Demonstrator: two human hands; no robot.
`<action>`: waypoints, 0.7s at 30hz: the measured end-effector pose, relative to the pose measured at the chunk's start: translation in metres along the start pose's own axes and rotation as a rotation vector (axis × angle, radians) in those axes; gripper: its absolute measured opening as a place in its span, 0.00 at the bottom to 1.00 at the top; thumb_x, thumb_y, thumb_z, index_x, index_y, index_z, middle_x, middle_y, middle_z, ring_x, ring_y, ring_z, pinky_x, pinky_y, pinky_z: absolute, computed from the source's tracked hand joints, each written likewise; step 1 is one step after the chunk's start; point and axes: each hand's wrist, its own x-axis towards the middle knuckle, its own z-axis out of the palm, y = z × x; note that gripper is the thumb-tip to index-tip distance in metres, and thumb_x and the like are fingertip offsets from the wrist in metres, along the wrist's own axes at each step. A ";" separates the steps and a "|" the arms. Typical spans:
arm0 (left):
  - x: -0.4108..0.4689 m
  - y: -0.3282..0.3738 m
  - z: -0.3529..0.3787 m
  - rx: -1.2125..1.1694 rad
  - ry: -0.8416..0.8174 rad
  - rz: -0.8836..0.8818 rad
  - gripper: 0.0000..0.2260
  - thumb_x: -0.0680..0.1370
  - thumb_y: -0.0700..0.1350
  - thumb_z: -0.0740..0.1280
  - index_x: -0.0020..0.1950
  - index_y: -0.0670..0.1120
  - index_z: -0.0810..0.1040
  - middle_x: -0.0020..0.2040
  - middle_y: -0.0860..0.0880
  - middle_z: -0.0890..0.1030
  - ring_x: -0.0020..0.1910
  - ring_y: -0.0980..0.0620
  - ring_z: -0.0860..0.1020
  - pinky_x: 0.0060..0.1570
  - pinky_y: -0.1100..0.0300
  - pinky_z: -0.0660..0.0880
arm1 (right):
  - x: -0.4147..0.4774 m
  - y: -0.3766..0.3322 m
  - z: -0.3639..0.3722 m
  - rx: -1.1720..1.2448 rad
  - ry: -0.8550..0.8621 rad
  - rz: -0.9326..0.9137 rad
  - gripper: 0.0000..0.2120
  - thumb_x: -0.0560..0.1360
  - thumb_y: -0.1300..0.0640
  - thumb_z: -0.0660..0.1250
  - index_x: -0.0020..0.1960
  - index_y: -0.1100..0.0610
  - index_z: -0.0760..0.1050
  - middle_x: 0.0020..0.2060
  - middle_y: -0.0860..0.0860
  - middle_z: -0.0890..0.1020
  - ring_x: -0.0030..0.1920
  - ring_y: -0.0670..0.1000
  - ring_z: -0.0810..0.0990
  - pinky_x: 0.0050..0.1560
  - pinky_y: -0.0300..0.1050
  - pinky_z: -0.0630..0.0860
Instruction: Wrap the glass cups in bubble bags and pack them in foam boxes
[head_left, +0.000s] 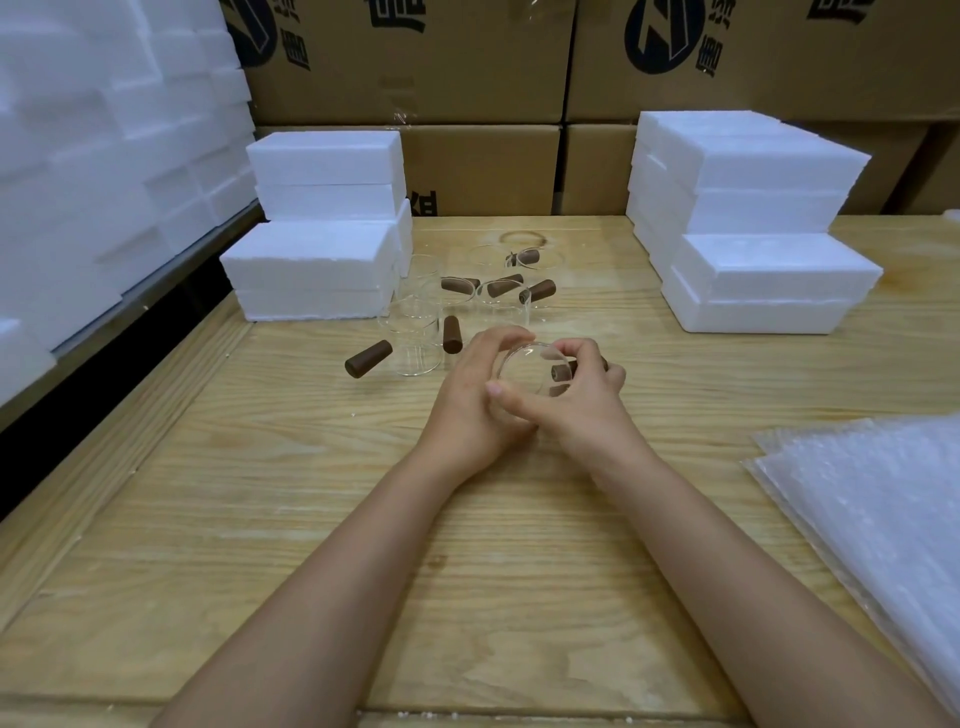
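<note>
A clear glass cup (527, 370) with a brown handle sits tilted between both hands at the middle of the wooden table (311, 519). My left hand (467, 405) curls around its left side. My right hand (582, 395) grips its right side at the handle, thumb reaching across the front. Several more glass cups with brown handles (415, 338) stand behind the hands. A stack of bubble bags (883, 499) lies at the right edge. White foam boxes are stacked at back left (317, 270) and back right (753, 228).
Cardboard cartons (467, 78) form a wall behind the table. More white foam blocks (104, 156) are piled high on the left beyond the table's edge. A raised wooden rim runs along the table's left side.
</note>
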 end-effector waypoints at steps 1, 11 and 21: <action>0.000 0.000 -0.001 -0.021 0.000 -0.015 0.27 0.66 0.36 0.77 0.62 0.46 0.72 0.59 0.52 0.76 0.59 0.61 0.74 0.54 0.76 0.65 | 0.000 0.000 -0.001 -0.022 -0.015 -0.018 0.34 0.58 0.41 0.79 0.57 0.44 0.64 0.50 0.43 0.61 0.50 0.38 0.71 0.42 0.27 0.70; 0.003 0.005 -0.009 -0.286 -0.046 -0.171 0.31 0.62 0.44 0.75 0.63 0.47 0.69 0.55 0.64 0.75 0.64 0.59 0.73 0.60 0.54 0.71 | -0.002 -0.007 -0.012 0.045 -0.115 -0.193 0.29 0.62 0.56 0.79 0.60 0.54 0.72 0.57 0.54 0.65 0.55 0.48 0.75 0.55 0.31 0.74; 0.000 0.008 -0.011 -0.282 -0.044 -0.157 0.30 0.66 0.39 0.78 0.64 0.43 0.69 0.52 0.70 0.75 0.65 0.56 0.73 0.61 0.40 0.72 | 0.002 -0.007 -0.023 0.108 -0.182 -0.212 0.15 0.73 0.58 0.70 0.59 0.58 0.75 0.59 0.62 0.72 0.53 0.51 0.77 0.52 0.39 0.75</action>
